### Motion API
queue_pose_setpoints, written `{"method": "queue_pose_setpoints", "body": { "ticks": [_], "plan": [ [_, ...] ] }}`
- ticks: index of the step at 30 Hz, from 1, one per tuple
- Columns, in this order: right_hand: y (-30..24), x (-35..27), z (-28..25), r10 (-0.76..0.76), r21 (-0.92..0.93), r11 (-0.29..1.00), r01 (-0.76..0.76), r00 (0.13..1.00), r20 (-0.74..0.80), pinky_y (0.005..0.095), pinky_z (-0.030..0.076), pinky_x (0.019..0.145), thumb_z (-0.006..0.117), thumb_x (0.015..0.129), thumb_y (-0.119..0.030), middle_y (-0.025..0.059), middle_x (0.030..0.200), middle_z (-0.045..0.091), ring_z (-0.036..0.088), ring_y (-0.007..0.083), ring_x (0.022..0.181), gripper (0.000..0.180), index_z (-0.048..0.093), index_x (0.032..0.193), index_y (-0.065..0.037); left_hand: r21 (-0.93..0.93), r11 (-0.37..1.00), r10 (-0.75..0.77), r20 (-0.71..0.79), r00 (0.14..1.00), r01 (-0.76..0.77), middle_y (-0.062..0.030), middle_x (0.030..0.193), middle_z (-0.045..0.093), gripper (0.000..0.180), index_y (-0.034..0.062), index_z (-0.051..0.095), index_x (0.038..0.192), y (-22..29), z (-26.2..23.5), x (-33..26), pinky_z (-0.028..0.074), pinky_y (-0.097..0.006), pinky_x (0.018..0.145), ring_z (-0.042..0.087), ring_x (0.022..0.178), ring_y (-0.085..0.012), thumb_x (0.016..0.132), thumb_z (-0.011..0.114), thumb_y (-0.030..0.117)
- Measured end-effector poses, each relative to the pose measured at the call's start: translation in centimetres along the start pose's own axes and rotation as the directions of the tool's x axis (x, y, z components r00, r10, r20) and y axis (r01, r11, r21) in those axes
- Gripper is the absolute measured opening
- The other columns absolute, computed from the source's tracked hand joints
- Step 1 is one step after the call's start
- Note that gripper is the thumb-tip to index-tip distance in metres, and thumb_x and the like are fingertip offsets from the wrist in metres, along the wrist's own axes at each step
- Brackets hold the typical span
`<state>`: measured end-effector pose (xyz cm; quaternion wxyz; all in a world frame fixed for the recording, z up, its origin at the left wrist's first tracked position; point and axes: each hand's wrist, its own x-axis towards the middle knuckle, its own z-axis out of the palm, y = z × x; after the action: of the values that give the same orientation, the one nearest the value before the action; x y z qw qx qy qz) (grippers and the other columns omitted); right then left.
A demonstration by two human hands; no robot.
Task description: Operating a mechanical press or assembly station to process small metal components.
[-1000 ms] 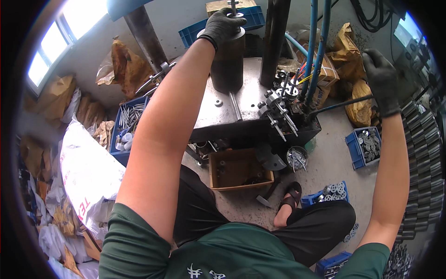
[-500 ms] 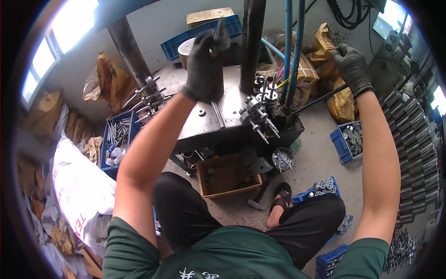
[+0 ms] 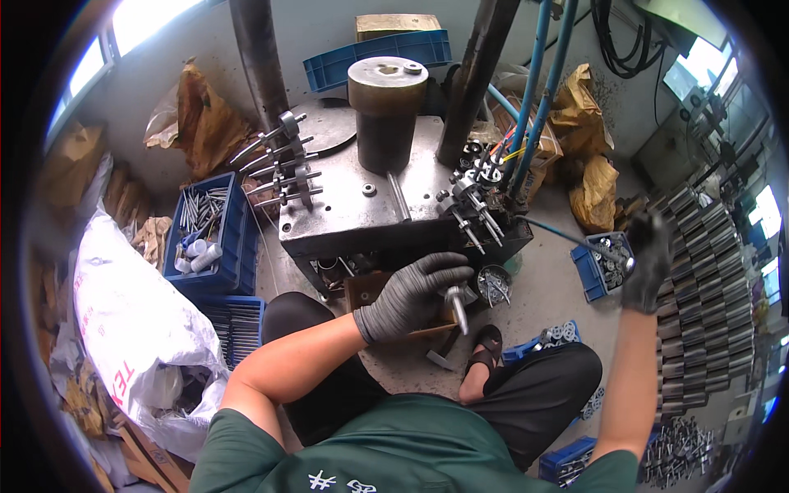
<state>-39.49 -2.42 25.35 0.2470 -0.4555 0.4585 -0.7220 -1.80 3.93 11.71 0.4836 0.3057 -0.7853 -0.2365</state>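
Note:
My left hand [image 3: 411, 297], in a grey glove, is closed around a short metal shaft [image 3: 459, 312] with a wider collar. It is in front of the steel bench, above the wooden box [image 3: 362, 289]. My gloved right hand [image 3: 649, 261] is out to the right, smeared by motion, and its fingers cannot be made out. The tip of a dark lever [image 3: 575, 238] ends close beside it; whether they touch is unclear. On the bench plate [image 3: 337, 215] stands a thick steel cylinder [image 3: 386, 115] with a small ring [image 3: 413, 68] on top.
Shafts with discs stand in a left cluster [image 3: 292, 168] and a right cluster [image 3: 472, 205] on the bench. A blue bin [image 3: 251, 246] of metal rods is at left. Stacked steel tubes [image 3: 707, 304] line the right. A hammer [image 3: 440, 358] lies near my foot.
My left hand has come down from over the cylinder toward me with the shaft. My right hand has dropped lower, and the lever now slopes downward. The view has shifted.

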Motion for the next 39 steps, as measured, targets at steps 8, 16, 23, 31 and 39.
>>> {"method": "queue_pose_setpoints", "body": {
  "ticks": [8, 16, 23, 31, 39],
  "plan": [
    [8.3, -19.7, 4.6, 0.832, 0.043, 0.343, -0.938, 0.325, 0.450, 0.0507, 0.055, 0.093, 0.055, 0.103, -0.044, 0.0123, 0.115, 0.068, 0.066, 0.0320, 0.107, 0.039, 0.065, 0.122, -0.012, 0.073, 0.984, 0.141, 0.251, 0.958, -0.164, -0.0158, 0.139, 0.062, 0.075, 0.0161, 0.061, 0.141, -0.3, 2.0, -0.5, 0.053, -0.046, 0.094, 0.065, 0.112, -0.0376, 0.070, 0.086, 0.013],
    [10.3, -22.1, 6.4, 0.864, -0.001, 0.219, -0.976, 0.193, 0.465, 0.0363, 0.053, 0.051, 0.046, 0.097, -0.075, 0.0055, 0.093, 0.069, 0.066, 0.0208, 0.067, 0.067, 0.063, 0.124, -0.015, -0.253, 0.939, -0.134, 0.348, 0.928, 0.231, -0.0159, 0.133, 0.062, 0.055, 0.0043, 0.059, 0.139, -1.5, 4.0, -1.3, 0.056, -0.039, 0.101, 0.063, 0.120, -0.0268, 0.089, 0.080, 0.015],
    [11.2, -23.3, 7.1, 0.795, -0.162, 0.452, -0.877, 0.314, 0.519, 0.0244, 0.053, 0.046, 0.047, 0.104, -0.062, 0.0058, 0.099, 0.070, 0.069, 0.0135, 0.070, 0.063, 0.055, 0.139, -0.011, -0.468, 0.582, -0.415, 0.532, 0.738, 0.665, -0.0071, 0.116, 0.072, 0.044, -0.0002, 0.066, 0.128, -2.2, 2.0, -0.2, 0.056, -0.031, 0.094, 0.066, 0.106, -0.0134, 0.093, 0.081, 0.022],
    [11.2, -21.1, 5.3, 0.502, -0.078, 0.828, -0.556, 0.670, 0.547, 0.0302, 0.051, 0.086, 0.051, 0.109, -0.043, 0.0053, 0.095, 0.069, 0.065, 0.0172, 0.091, 0.047, 0.065, 0.133, -0.004, 0.130, 0.978, -0.185, 0.195, 0.963, 0.162, -0.0098, 0.099, 0.070, 0.038, 0.0041, 0.069, 0.114, -1.5, 0.8, 0.1, 0.058, -0.035, 0.078, 0.071, 0.090, -0.0186, 0.081, 0.085, 0.012],
    [8.8, -21.8, 5.8, 0.431, -0.010, 0.877, -0.480, 0.780, 0.454, 0.0306, 0.053, 0.095, 0.054, 0.110, -0.032, 0.0070, 0.109, 0.067, 0.065, 0.0149, 0.108, 0.037, 0.066, 0.129, -0.003, -0.059, 0.987, -0.144, 0.104, 0.984, 0.150, -0.0068, 0.094, 0.068, 0.036, 0.0025, 0.069, 0.114, -1.1, 2.2, -0.3, 0.056, -0.030, 0.072, 0.068, 0.081, -0.0149, 0.082, 0.085, 0.007]
  ]
}}
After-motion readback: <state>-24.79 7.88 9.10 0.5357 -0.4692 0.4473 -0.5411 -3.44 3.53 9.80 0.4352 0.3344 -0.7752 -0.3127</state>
